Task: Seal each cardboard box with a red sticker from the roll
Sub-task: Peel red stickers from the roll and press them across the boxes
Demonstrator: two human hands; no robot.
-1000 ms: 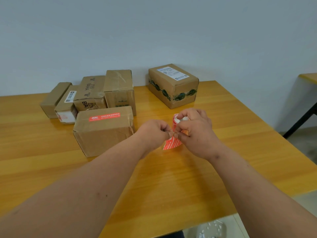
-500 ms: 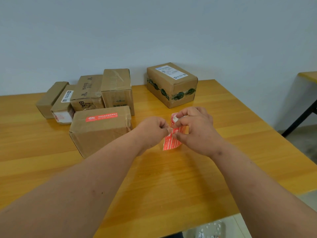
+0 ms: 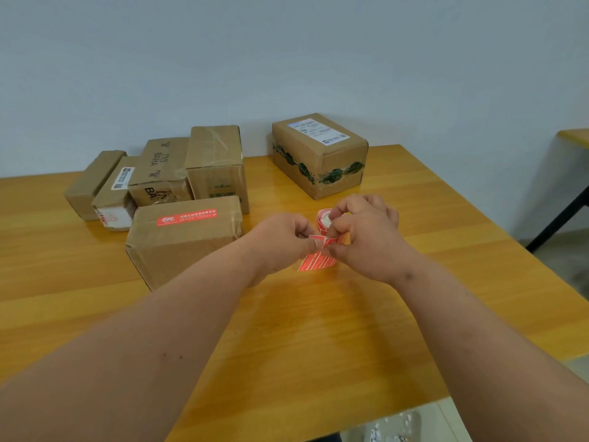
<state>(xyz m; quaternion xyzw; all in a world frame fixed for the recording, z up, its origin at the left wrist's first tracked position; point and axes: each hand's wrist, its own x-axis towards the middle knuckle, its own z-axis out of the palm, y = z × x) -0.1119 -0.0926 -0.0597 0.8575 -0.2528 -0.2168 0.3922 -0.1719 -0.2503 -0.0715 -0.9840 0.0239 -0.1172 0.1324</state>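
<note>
You have the sticker roll (image 3: 325,218) up off the table (image 3: 318,330), between both hands, just in front of the nearest box (image 3: 181,237). Your right hand (image 3: 366,237) curls round the roll to steady it, while your left hand (image 3: 280,237) pinches the corner of a red sticker (image 3: 315,241) — a grip that looks set for peeling it off the backing strip (image 3: 315,261), which hangs loose below.

The nearest box already carries a red sticker (image 3: 186,216) on top; I judge the other boxes still need theirs. Four of them (image 3: 165,173) stand packed together behind it, touching, so you may have to slide one out. The box with green tape (image 3: 318,154) stands apart to the right, with open tabletop around it. The table's near and right edges lie well clear of your hands.
</note>
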